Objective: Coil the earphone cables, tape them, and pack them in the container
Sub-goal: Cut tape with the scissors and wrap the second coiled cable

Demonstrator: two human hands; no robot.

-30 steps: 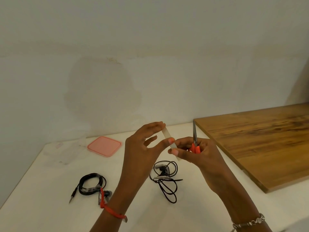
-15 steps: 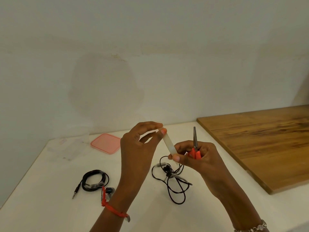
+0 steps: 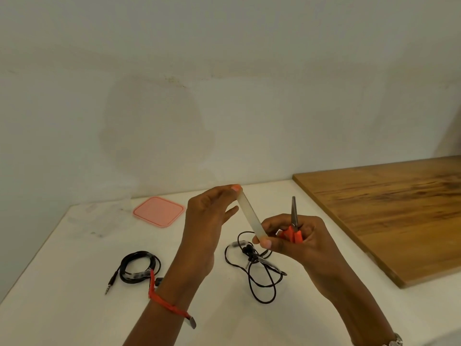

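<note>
In the middle of the frame, above the white table (image 3: 62, 308), the left hand (image 3: 207, 221) pinches the upper end of a clear tape strip (image 3: 250, 214) between thumb and forefinger, its other fingers loosely spread. The right hand (image 3: 306, 243) pinches the lower end, with its remaining fingers curled round orange-handled scissors (image 3: 291, 234), blades up. Directly below lies the loose earphone cable (image 3: 248, 250), sprawled and not yet bundled. A coiled earphone (image 3: 136, 274), already taped, sits at lower left. I'd keep the strip taut and off itself, put the scissors down, gather the loops tight, then wrap. A pink lid (image 3: 158, 212) lies beyond; left of it there seems to be a clear container, too faint to be sure.
</note>
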